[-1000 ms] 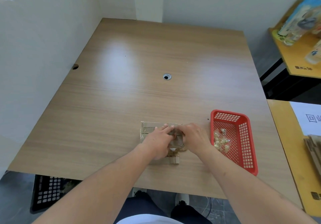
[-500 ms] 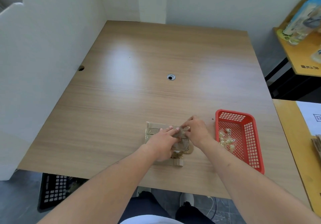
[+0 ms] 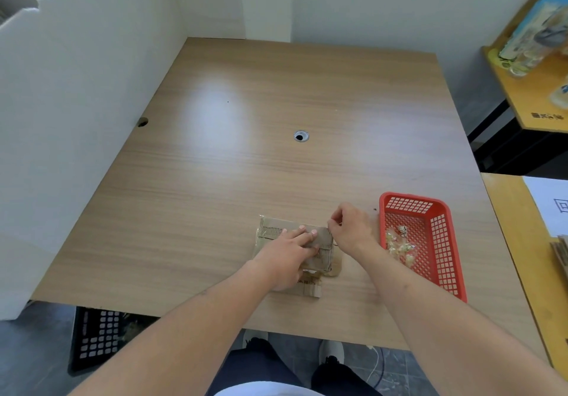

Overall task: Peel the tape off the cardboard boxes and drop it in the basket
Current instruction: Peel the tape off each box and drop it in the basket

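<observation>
A flattened cardboard box (image 3: 272, 232) lies near the front edge of the wooden table (image 3: 276, 119). My left hand (image 3: 287, 256) presses it flat with straight fingers. My right hand (image 3: 350, 226) is raised off the box's right edge, its thumb and forefinger pinching a thin clear strip of tape (image 3: 333, 243) that runs down to the cardboard; the strip is hard to make out. To the right stands the red basket (image 3: 442, 242) with crumpled tape pieces (image 3: 399, 243) inside.
A white partition (image 3: 70, 119) walls off the left side. A cable hole (image 3: 301, 136) sits mid-table. A black crate (image 3: 98, 337) is on the floor under the front left. Yellow side tables (image 3: 534, 94) with bottles and papers stand at right.
My right hand has lifted from the middle of the box and moved up and right, toward the basket, drawing the tape away. My left hand stays pressed on the cardboard.
</observation>
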Demonstrator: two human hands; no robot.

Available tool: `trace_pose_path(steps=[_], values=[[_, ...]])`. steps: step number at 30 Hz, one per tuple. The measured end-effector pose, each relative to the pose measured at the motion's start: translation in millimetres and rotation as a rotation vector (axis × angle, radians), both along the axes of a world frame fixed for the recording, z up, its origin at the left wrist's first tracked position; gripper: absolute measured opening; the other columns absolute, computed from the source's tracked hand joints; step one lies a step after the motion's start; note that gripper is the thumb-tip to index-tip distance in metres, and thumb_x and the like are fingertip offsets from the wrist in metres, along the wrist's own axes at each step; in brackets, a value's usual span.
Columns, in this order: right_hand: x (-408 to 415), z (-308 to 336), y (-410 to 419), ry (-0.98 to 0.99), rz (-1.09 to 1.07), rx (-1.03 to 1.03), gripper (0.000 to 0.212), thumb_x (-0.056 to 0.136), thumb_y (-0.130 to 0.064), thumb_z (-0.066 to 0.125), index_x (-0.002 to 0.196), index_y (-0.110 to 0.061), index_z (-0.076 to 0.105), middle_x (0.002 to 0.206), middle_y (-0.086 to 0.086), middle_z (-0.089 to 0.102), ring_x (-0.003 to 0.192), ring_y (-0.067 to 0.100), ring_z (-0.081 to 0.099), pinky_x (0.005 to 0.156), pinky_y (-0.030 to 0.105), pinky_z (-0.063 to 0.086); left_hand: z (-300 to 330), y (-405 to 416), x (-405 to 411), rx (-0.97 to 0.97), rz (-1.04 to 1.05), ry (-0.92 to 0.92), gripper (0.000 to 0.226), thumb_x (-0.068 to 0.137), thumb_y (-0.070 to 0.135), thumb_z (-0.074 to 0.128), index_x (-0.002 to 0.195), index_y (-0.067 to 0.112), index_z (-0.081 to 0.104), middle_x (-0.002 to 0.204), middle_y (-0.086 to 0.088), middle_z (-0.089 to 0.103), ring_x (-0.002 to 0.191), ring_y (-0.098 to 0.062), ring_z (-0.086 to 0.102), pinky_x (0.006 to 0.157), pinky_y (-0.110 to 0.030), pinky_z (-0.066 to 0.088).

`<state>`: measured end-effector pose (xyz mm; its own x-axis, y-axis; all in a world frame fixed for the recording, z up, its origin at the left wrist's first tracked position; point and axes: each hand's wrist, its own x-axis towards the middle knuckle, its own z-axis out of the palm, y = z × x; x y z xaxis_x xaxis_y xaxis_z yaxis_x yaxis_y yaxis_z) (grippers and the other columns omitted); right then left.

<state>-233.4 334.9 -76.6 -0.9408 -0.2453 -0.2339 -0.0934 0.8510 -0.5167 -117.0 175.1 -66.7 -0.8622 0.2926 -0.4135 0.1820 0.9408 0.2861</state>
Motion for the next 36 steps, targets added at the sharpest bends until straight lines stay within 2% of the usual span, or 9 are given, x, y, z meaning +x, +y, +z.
trace_pose_path(steps=[2, 5, 7, 13, 17, 22, 24, 29, 36], values=[[-3, -7, -1, -0.043, -0.128, -0.065, 0.010, 0.090, -0.020, 0.066, 0.083, -0.023, 0.059, 0.082, -0.004, 0.065, 0.081, 0.019, 0.062, 0.065, 0.027, 0.045, 0, 1, 1, -0.005, -0.001, 0.003, 0.068, 0.099, 0.019, 0.056, 0.161, 0.023, 0.028, 0.171, 0.003, 0.005, 0.157, -0.023, 0.000, 0.127, -0.049, 0.009], [-8, -14, 0, -0.177, -0.278, -0.244, 0.008, 0.089, -0.010, 0.066, 0.086, -0.016, 0.062, 0.093, 0.010, 0.072, 0.093, 0.032, 0.071, 0.086, 0.049, 0.059, 2, 0, 3, -0.002, 0.002, -0.003, 0.070, 0.098, 0.014, 0.057, 0.161, 0.024, 0.028, 0.171, 0.005, 0.006, 0.157, -0.021, 0.000, 0.127, -0.047, 0.010], [-9, -16, 1, -0.202, -0.301, -0.300, 0.013, 0.086, -0.006, 0.069, 0.081, -0.017, 0.064, 0.088, 0.012, 0.073, 0.088, 0.033, 0.073, 0.085, 0.052, 0.060, 2, -1, 2, 0.001, 0.012, -0.002, 0.070, 0.096, 0.010, 0.058, 0.159, 0.027, 0.031, 0.170, 0.007, 0.008, 0.157, -0.019, 0.004, 0.127, -0.045, 0.015], [-16, -12, 9, -0.236, 0.052, -0.171, 0.008, 0.093, -0.023, 0.074, 0.091, -0.018, 0.080, 0.080, -0.009, 0.072, 0.084, 0.014, 0.066, 0.080, 0.031, 0.052, 18, -4, -16, -0.007, 0.063, 0.027, 0.061, 0.088, 0.017, 0.073, 0.142, 0.037, 0.055, 0.164, 0.004, 0.020, 0.145, -0.023, 0.035, 0.101, -0.042, 0.049], [-30, -8, 14, -0.415, 0.049, -0.209, 0.010, 0.097, -0.016, 0.069, 0.098, -0.012, 0.079, 0.092, 0.005, 0.075, 0.088, 0.018, 0.065, 0.089, 0.038, 0.057, 22, 0, -22, -0.022, 0.135, -0.059, 0.064, 0.087, 0.021, 0.078, 0.142, 0.042, 0.054, 0.170, -0.008, 0.006, 0.157, -0.026, 0.006, 0.114, -0.045, 0.040], [-34, -5, 16, -0.503, -0.021, -0.382, 0.032, 0.085, 0.005, 0.078, 0.114, -0.007, 0.072, 0.090, 0.012, 0.071, 0.078, 0.021, 0.069, 0.079, 0.037, 0.064, 25, 5, -24, -0.093, 0.106, -0.068, 0.062, 0.085, 0.027, 0.080, 0.140, 0.040, 0.054, 0.154, -0.011, 0.035, 0.150, -0.031, 0.028, 0.125, -0.052, 0.015], [-34, -3, 15, -0.525, 0.076, -0.271, 0.024, 0.092, -0.005, 0.074, 0.115, -0.010, 0.072, 0.098, 0.008, 0.070, 0.078, 0.019, 0.069, 0.076, 0.030, 0.063, 27, 6, -25, -0.099, 0.117, -0.066, 0.062, 0.082, 0.029, 0.081, 0.137, 0.040, 0.055, 0.150, -0.009, 0.039, 0.143, -0.032, 0.037, 0.123, -0.056, 0.018], [-31, -5, 18, -0.508, 0.174, -0.172, 0.011, 0.099, -0.016, 0.067, 0.102, -0.011, 0.076, 0.097, 0.010, 0.075, 0.090, 0.024, 0.071, 0.089, 0.040, 0.060, 30, 8, -24, -0.073, 0.121, -0.065, 0.060, 0.080, 0.025, 0.082, 0.133, 0.039, 0.057, 0.142, -0.008, 0.042, 0.132, -0.033, 0.042, 0.118, -0.060, 0.026], [-22, -29, 15, -0.523, -0.261, -0.370, 0.014, 0.098, -0.008, 0.065, 0.085, -0.007, 0.070, 0.097, 0.018, 0.075, 0.084, 0.029, 0.076, 0.077, 0.041, 0.064, 28, 8, -22, -0.077, 0.111, -0.058, 0.061, 0.081, 0.027, 0.082, 0.136, 0.037, 0.056, 0.149, -0.010, 0.037, 0.136, -0.033, 0.038, 0.119, -0.060, 0.025]])
